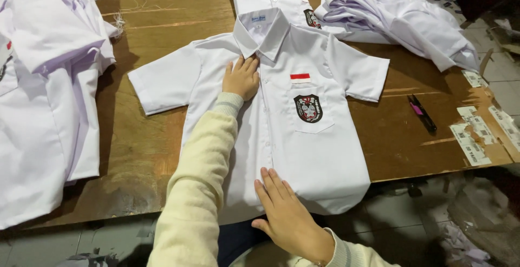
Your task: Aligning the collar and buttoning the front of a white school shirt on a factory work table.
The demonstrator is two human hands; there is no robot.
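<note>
White short-sleeved shirt [303, 153] lies face up and buttoned at the centre of the wooden worktop [146, 148], collar at 12 o'clock, hem overhanging the near edge at 6 o'clock. The left hand [242, 77] rests flat, fingers extended, on the placket just below the collar. The right hand [287, 215] lies open, palm down, on the hem. A breast pocket carries a dark badge [308, 108]. Black thread snips [422, 113] lie at 3 o'clock; stacked white shirts [43, 110] lie at 9 o'clock.

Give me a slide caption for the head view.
Both hands, left and right, press a white school shirt flat.
</note>
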